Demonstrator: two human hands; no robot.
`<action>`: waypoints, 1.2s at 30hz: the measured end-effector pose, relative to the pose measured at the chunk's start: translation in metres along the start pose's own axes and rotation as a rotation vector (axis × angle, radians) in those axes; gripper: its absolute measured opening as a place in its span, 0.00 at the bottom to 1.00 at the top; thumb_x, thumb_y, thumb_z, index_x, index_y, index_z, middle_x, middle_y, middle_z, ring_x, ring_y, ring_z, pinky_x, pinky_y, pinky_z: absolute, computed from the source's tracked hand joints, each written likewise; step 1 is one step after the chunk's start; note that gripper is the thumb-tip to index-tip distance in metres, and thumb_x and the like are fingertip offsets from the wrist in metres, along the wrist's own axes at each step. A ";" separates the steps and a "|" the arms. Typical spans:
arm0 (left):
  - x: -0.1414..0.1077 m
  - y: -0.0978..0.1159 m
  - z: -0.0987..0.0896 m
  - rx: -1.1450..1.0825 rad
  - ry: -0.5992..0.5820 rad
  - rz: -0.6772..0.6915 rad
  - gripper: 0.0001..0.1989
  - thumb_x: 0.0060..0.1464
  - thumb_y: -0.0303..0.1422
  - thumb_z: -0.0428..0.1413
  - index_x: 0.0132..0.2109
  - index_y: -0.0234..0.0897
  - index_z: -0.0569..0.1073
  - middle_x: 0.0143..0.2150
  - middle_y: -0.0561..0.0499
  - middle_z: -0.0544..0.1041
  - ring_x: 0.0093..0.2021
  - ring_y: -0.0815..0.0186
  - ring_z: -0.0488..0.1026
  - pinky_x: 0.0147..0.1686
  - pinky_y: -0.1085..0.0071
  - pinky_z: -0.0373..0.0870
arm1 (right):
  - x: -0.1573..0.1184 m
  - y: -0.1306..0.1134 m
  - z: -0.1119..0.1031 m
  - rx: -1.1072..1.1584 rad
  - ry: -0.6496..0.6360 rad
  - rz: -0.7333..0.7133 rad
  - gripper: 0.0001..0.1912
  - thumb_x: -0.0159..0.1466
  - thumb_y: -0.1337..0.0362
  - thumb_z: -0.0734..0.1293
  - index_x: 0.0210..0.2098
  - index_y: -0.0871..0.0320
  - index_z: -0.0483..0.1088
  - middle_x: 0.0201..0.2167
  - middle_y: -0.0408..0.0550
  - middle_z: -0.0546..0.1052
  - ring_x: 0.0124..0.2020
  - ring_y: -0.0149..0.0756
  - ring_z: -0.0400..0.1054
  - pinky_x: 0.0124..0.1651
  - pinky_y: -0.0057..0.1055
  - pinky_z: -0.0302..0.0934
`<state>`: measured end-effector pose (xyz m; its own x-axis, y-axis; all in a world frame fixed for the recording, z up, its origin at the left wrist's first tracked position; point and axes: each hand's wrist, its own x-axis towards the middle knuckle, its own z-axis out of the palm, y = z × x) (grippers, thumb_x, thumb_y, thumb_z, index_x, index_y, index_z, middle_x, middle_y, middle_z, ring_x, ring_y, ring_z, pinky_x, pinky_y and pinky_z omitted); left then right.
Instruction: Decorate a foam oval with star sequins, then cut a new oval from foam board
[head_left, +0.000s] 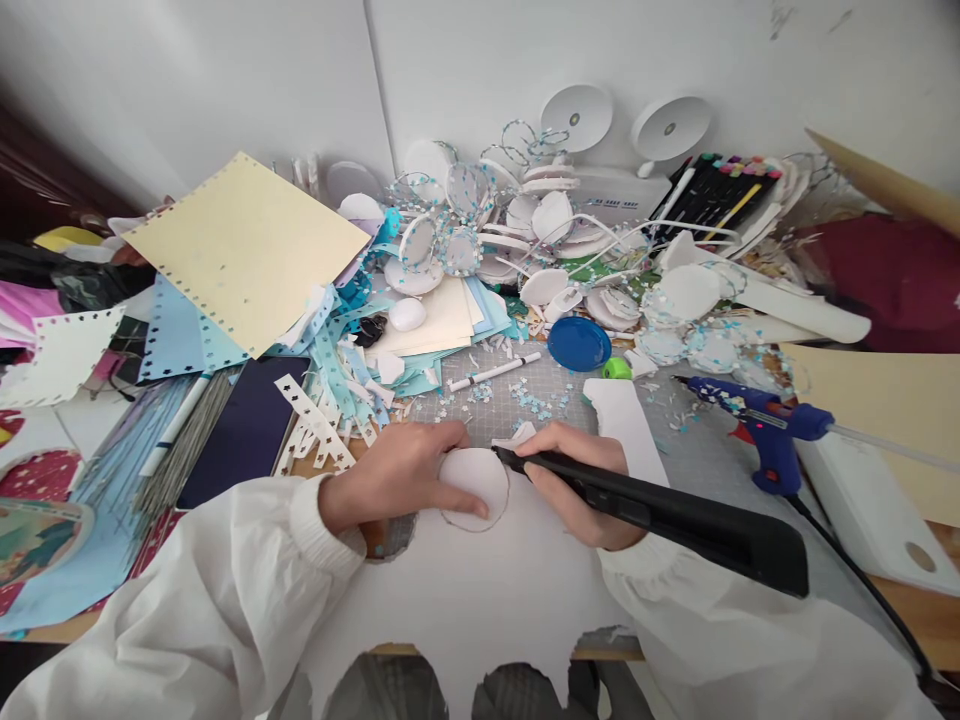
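Observation:
A white foam sheet with round bites out of its edges lies in front of me and overhangs the table. Near its far edge a circle is outlined, partly cut along its right side. My left hand pinches the sheet there, its thumb across the circle. In my right hand is a long black-handled cutter, its tip at the circle's upper right edge. A small white scrap sits by that tip. The blade itself is hardly visible.
White foam discs and beaded wire pile up at the back. A blue glue gun with its cord lies right. Blue lid, white pen and punched paper strips surround the grey cutting mat. Cream paper stands left.

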<state>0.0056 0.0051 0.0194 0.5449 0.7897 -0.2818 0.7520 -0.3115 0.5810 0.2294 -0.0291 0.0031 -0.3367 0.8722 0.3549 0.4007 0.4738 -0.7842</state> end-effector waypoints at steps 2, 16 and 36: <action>0.000 -0.002 0.001 -0.010 0.029 0.044 0.22 0.47 0.55 0.55 0.35 0.40 0.68 0.28 0.56 0.70 0.28 0.68 0.67 0.27 0.73 0.53 | 0.000 0.000 -0.001 0.007 -0.002 -0.021 0.07 0.60 0.70 0.63 0.38 0.55 0.69 0.31 0.45 0.76 0.30 0.31 0.70 0.32 0.27 0.60; 0.001 -0.001 -0.001 -0.148 0.008 0.068 0.19 0.54 0.50 0.50 0.32 0.37 0.66 0.27 0.56 0.65 0.28 0.70 0.62 0.28 0.74 0.53 | 0.001 -0.003 -0.006 0.005 -0.042 0.096 0.05 0.61 0.68 0.62 0.34 0.55 0.70 0.27 0.45 0.76 0.26 0.32 0.68 0.27 0.27 0.59; -0.001 -0.003 0.001 -0.104 0.020 0.051 0.18 0.55 0.49 0.49 0.33 0.38 0.65 0.27 0.56 0.66 0.29 0.70 0.63 0.28 0.74 0.53 | 0.000 -0.010 -0.001 0.101 0.028 0.213 0.05 0.55 0.71 0.63 0.27 0.56 0.70 0.19 0.41 0.73 0.19 0.29 0.65 0.23 0.25 0.56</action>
<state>0.0029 0.0048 0.0175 0.5731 0.7851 -0.2350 0.6805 -0.2960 0.6703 0.2269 -0.0340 0.0114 -0.2295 0.9549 0.1886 0.3724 0.2652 -0.8894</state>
